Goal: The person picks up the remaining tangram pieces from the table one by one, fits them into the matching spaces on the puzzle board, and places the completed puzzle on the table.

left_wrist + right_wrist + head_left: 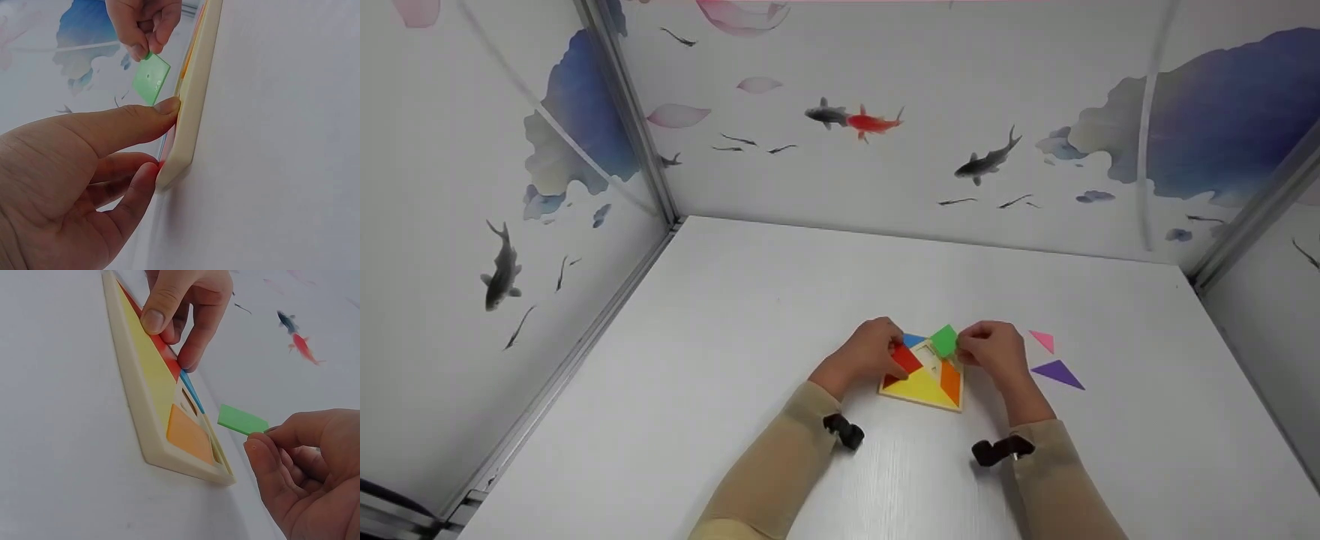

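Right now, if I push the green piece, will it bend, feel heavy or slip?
Probably stiff: the green piece sticks out flat, with no visible bend, from the right hand. Likely light, being small and thin. It may pivot or slip, since only one corner is pinched.

Tangram tray (132,399): on table (675,390), between left hand (870,349) and right hand (996,349)
Left large triangle (907,359): in tray, at left hand's fingers
Near large triangle (919,388): in tray, person's side, right of left thumb
Parallelogram (951,383): in tray, left of right hand, nearer person
Inset small triangle (913,340): in tray, far side, beside left fingers
Square tile (943,341): in right fingertips
Loose small triangle (1044,341): on table, right of right hand
Medium triangle (1059,373): same side, nearer person
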Available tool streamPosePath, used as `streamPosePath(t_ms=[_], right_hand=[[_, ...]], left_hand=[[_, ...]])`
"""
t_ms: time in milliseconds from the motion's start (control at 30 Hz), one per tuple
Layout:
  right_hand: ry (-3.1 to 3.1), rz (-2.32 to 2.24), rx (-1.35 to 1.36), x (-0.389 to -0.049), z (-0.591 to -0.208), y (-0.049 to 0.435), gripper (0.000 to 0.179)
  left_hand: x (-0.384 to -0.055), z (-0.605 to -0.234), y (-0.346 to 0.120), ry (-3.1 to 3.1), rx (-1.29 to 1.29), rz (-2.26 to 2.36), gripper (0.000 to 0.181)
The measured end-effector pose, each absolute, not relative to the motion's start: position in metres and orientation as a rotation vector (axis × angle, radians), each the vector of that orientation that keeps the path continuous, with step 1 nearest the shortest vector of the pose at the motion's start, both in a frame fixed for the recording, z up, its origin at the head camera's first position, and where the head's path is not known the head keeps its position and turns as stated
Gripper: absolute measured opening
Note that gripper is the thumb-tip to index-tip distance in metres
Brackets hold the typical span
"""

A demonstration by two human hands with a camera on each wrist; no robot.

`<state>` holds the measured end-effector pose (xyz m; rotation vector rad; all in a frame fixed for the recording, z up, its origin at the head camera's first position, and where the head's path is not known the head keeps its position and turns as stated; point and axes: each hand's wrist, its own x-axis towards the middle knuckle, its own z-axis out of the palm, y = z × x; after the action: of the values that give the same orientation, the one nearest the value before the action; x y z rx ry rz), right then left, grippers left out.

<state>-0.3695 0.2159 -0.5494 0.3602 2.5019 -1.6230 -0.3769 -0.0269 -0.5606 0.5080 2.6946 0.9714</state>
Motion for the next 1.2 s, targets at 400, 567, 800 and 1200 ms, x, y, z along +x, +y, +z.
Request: streamPosePath(t_ms=[400,567,800,1200], right_hand=[[2.493,-1.627,0.337,-0.369,-0.552,0.207,0.020],[2.502,-1.614,0.329,-0.369,-0.554,0.206,0.020],[2.505,-1.602,0.337,-0.368,-0.555,0.202,0.020],[2.495,-1.587,0.310,-0.368,-0.556,0.200,0.020]], left_hand=[[-0.378,-0.562,-0.026,2.705,0.502,0.952,0.051],[-0.378,-0.562,-0.026,2.714,0.514,0.932,0.054],[-0.379,-0.563,-0.027,2.718,0.512,0.922,0.054],[-0.379,-0.563,-0.025,2.728,0.482,0.909,0.052]])
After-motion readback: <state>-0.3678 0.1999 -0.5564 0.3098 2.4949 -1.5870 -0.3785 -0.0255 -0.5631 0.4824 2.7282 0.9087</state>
